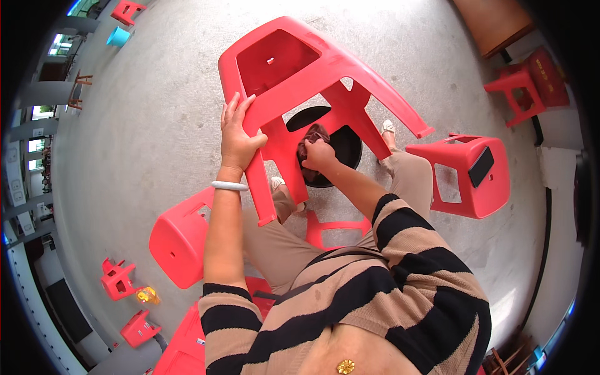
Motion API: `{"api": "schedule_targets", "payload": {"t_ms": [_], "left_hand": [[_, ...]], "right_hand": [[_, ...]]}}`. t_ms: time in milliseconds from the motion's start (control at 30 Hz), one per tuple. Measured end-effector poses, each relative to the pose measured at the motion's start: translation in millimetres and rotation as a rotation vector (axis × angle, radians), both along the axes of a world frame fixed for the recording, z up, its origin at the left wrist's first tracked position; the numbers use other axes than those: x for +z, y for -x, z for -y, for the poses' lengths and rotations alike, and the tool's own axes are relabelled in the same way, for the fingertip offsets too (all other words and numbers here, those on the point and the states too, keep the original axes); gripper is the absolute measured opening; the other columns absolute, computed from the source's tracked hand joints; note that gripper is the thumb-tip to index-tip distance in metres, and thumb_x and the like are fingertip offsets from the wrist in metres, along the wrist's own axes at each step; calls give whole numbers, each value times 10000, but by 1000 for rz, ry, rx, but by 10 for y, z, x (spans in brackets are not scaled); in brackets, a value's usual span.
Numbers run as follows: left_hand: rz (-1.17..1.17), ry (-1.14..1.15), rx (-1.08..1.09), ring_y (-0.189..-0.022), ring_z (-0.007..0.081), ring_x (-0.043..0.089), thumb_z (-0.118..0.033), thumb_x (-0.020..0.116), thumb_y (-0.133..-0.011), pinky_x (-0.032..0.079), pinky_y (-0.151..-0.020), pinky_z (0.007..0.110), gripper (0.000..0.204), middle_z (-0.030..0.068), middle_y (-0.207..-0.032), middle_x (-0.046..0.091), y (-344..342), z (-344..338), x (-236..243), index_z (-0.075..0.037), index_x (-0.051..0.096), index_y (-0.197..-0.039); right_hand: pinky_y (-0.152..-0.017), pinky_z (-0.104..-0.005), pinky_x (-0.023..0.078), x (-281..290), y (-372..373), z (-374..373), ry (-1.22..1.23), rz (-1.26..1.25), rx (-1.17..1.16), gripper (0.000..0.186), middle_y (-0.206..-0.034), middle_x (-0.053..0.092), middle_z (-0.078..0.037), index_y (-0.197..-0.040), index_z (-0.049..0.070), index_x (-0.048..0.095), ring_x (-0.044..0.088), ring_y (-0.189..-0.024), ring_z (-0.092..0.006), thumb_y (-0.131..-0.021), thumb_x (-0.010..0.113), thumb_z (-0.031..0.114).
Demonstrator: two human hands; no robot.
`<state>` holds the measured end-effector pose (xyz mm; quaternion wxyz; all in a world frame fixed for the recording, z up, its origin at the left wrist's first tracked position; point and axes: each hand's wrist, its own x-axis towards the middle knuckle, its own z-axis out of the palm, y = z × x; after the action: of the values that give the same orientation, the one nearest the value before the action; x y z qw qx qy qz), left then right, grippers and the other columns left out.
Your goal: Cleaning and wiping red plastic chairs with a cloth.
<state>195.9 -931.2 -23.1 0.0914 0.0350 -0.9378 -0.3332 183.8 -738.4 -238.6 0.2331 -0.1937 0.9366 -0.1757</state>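
Note:
A red plastic stool is tipped on its side in front of me, its legs pointing toward me and to the right. My left hand grips the stool at its left side, fingers over the edge and thumb apart. Inside the frame of legs, my right hand is closed on a bunched dark brown cloth, close to an inner face of the stool. Below it, a round black basin sits on the floor between my feet, partly hidden by the stool.
To my right stands a red stool with a black phone on it; another stool is at my left. Stools stand by the right wall near a wooden table. A blue bucket is far left.

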Motion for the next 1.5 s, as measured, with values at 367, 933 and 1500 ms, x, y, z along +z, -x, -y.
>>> {"api": "schedule_targets", "payload": {"t_ms": [367, 933, 1500], "left_hand": [[6, 3, -5, -1487, 428, 261, -212, 693, -633, 261, -1231, 485, 796, 156, -1597, 358, -30, 68, -58, -176, 566, -1418], [-9, 6, 1, -1483, 433, 266, -176, 669, -621, 240, -1237, 485, 798, 166, -1586, 369, 8, -48, -9, -178, 565, -1413], [-18, -2, 14, -1483, 427, 272, -195, 671, -609, 255, -1234, 481, 812, 144, -1590, 374, -71, 56, -46, -185, 572, -1415]], "right_hand": [[-796, -425, 608, 74, 1016, -687, -227, -98, 33, 406, -1168, 680, -150, -1175, 217, 716, 709, -1021, -303, -794, 704, 354], [-907, -436, 574, -200, 109, 763, 66, 204, -196, 407, -1252, 612, -184, -1292, 147, 621, 687, -1092, -344, -978, 587, 404], [-836, -417, 602, -35, 750, -101, -155, -10, -248, 739, -1237, 587, -236, -1400, 138, 564, 697, -1024, -351, -724, 788, 337]]}}
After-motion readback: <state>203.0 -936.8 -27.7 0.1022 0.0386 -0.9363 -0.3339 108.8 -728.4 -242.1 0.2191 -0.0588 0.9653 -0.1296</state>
